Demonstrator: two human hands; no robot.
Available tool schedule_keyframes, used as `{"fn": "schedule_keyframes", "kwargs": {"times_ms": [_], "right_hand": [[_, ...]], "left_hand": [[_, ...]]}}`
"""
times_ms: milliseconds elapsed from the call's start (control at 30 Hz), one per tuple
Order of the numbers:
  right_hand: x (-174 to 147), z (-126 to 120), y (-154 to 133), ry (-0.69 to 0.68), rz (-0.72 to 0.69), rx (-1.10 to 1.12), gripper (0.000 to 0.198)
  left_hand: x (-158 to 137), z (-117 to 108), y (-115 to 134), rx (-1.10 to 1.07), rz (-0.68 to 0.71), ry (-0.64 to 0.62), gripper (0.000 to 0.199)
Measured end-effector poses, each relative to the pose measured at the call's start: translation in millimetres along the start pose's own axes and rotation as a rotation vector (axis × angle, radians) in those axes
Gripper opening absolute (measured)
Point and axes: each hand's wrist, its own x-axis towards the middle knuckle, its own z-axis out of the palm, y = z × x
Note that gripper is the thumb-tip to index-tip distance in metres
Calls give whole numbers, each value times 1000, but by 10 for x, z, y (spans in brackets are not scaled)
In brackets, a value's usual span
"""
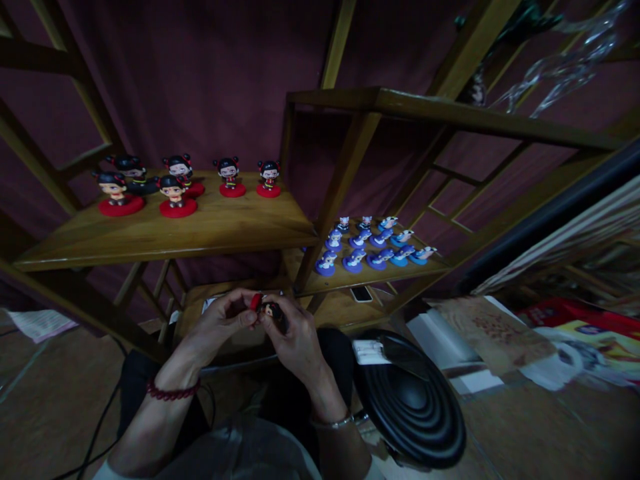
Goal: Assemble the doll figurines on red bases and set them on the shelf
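Observation:
Above my lap, in front of the lower shelf, both hands hold a small doll figurine [271,311] tilted on its side. My left hand [220,325] pinches its round red base [256,302] between thumb and fingers. Around the black-haired head closes my right hand [296,332], its fingers covering part of it. Similar black-haired figurines on red bases, such as this figurine [173,197], stand on the wooden shelf [220,230] at upper left. Whether base and figure are joined in my hands, I cannot tell.
Several purple and blue figurines [377,259] stand in rows on the right shelf [340,283]. A phone [361,294] lies below them. By my right knee is a black ribbed round seat [415,400] with a white object [370,352] on it. Boxes [450,340] and bags [565,357] lie farther right.

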Motion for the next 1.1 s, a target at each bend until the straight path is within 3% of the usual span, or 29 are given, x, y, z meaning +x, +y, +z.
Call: {"fn": "schedule_keyframes", "kwargs": {"times_ms": [500,867,1100], "right_hand": [[-24,75,10,-6,236,210,18],[-44,111,84,27,196,154,20],[-49,84,91,37,197,169,20]], "left_hand": [[-24,-14,30,-31,-11,-10,39],[-18,54,-86,-84,-44,156,37],[-28,78,-88,-87,-41,168,39]]}}
